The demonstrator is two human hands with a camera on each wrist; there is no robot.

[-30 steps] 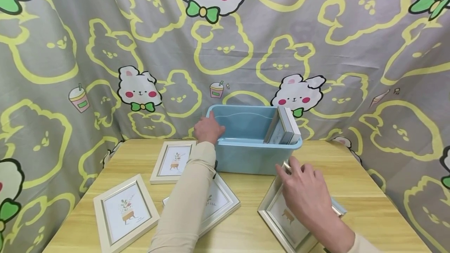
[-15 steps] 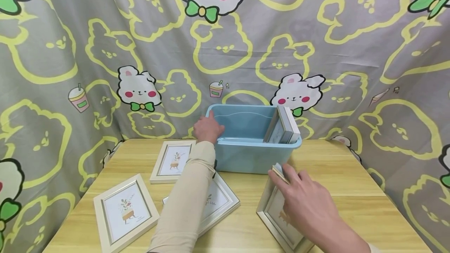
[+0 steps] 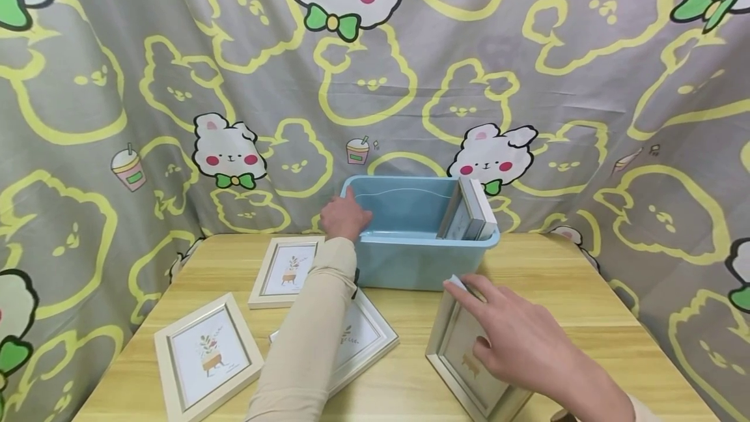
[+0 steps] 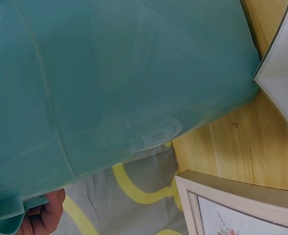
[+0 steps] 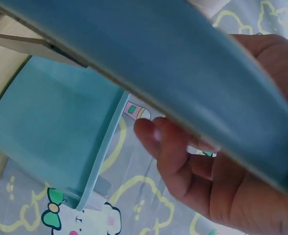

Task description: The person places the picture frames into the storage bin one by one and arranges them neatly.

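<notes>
My left hand (image 3: 344, 215) grips the left rim of a light blue plastic bin (image 3: 416, 262); in the left wrist view its fingers (image 4: 50, 213) curl under the rim. Inside the bin's right end stand picture frames (image 3: 469, 210), on edge and leaning. My right hand (image 3: 515, 331) holds a picture frame (image 3: 454, 370) tilted up in front of the bin, with the thumb near its face and fingers at the upper edge. The hand covers part of its potted plant picture. A blue side, apparently of this frame (image 5: 148, 63), fills much of the right wrist view.
Two cream picture frames, one nearer (image 3: 211, 353) and one farther back (image 3: 287, 272), lie face up at the left. Another frame (image 3: 363, 344) lies partly beneath my left forearm. A patterned curtain (image 3: 375, 83) hangs behind the wooden table (image 3: 562, 266).
My right hand has shifted its hold on the frame and tipped it more upright, with its blue edge now by the fingertips. My left hand keeps its place on the rim.
</notes>
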